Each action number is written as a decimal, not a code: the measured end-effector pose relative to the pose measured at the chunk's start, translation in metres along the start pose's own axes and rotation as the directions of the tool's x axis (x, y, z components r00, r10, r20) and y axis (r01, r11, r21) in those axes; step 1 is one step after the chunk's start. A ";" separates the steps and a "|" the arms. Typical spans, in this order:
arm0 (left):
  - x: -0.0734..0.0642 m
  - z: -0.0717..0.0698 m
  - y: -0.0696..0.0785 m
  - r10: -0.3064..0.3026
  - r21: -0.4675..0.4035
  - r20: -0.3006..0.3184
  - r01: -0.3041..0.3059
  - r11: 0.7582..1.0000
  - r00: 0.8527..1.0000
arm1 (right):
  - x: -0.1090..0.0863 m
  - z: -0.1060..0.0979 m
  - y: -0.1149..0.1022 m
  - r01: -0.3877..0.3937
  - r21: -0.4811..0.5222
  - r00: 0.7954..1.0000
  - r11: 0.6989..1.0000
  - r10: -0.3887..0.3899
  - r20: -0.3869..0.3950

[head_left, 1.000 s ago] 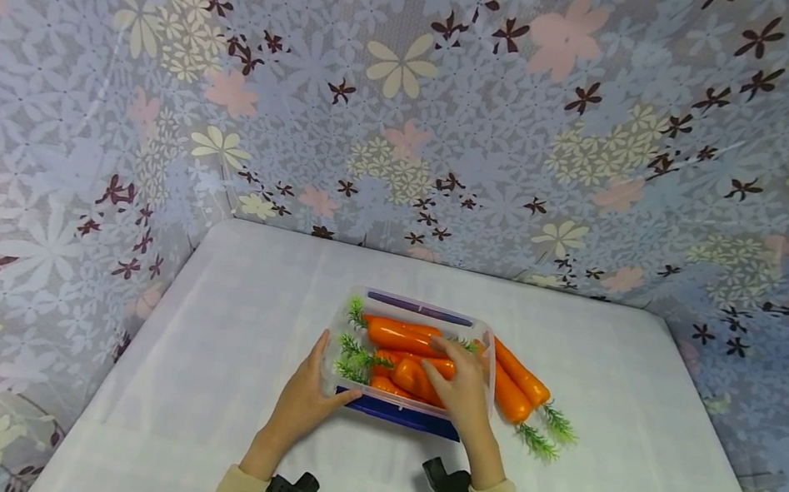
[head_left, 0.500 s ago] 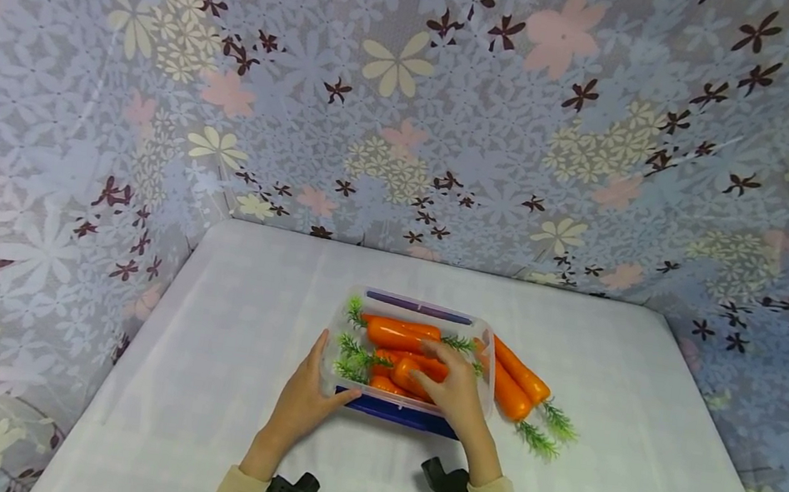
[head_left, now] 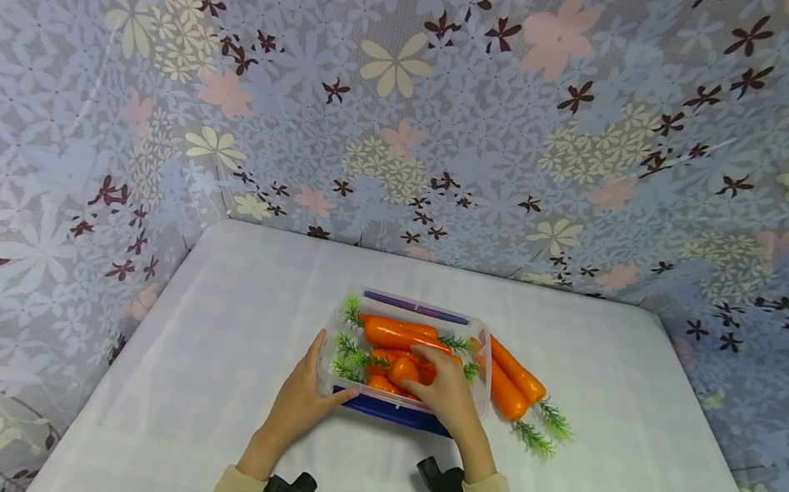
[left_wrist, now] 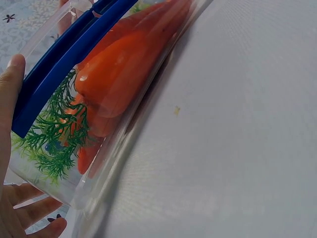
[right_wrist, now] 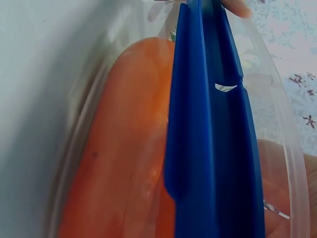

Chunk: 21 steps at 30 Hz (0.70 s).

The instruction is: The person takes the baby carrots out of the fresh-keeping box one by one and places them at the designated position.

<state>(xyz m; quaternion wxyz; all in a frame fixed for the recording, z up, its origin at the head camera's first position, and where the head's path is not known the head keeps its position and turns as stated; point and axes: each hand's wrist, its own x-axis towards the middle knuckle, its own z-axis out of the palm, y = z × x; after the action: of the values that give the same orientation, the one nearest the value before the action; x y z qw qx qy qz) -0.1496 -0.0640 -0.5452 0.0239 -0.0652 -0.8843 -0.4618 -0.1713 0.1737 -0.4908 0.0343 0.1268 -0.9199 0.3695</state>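
Note:
A clear plastic container [head_left: 373, 394] with blue latches [head_left: 392, 413] holds several orange carrots [head_left: 397, 334] with green tops [head_left: 350, 362]. My left hand [head_left: 300, 401] grips its left front corner, thumb over the front rim and fingers along the left side. In the left wrist view those fingers [left_wrist: 37, 210] lie against the clear wall. Inside the container, my right hand [head_left: 448, 390] has thumb and index finger curled about the round end of a carrot [head_left: 405, 371]. The palm covers much of that carrot. The right wrist view shows the hand [right_wrist: 275, 198] through the wall.
Two more carrots [head_left: 515, 372] lie on the white tablecloth [head_left: 609, 444] close by the container's right side, leafy ends toward the front right. A flowered fabric wall [head_left: 385, 152] stands behind and at both sides. Black wrist mounts [head_left: 441, 478] sit on both sleeves.
My right hand has moved left and lower within the container, its thumb and index finger now about the carrot's end. My left hand keeps its place at the corner.

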 end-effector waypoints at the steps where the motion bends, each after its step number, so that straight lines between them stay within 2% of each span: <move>1: 0.000 0.000 0.000 -0.002 -0.001 0.001 0.002 1.000 1.000 | 0.000 0.000 0.000 0.003 -0.005 1.000 1.000 -0.003 0.003; 12: 0.000 0.000 -0.001 0.005 0.005 -0.007 -0.005 1.000 1.000 | 0.002 -0.002 -0.004 -0.024 0.009 0.998 1.000 0.024 0.054; 21: -0.002 0.001 -0.001 0.003 -0.001 -0.008 -0.003 1.000 1.000 | 0.004 -0.002 0.000 -0.070 0.042 0.987 0.997 0.063 0.148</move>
<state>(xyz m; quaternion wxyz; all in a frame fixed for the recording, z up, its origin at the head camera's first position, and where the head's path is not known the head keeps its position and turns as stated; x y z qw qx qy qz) -0.1482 -0.0640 -0.5465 0.0279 -0.0648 -0.8837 -0.4627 -0.1752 0.1741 -0.4891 -0.0490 0.1237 -0.9146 0.3818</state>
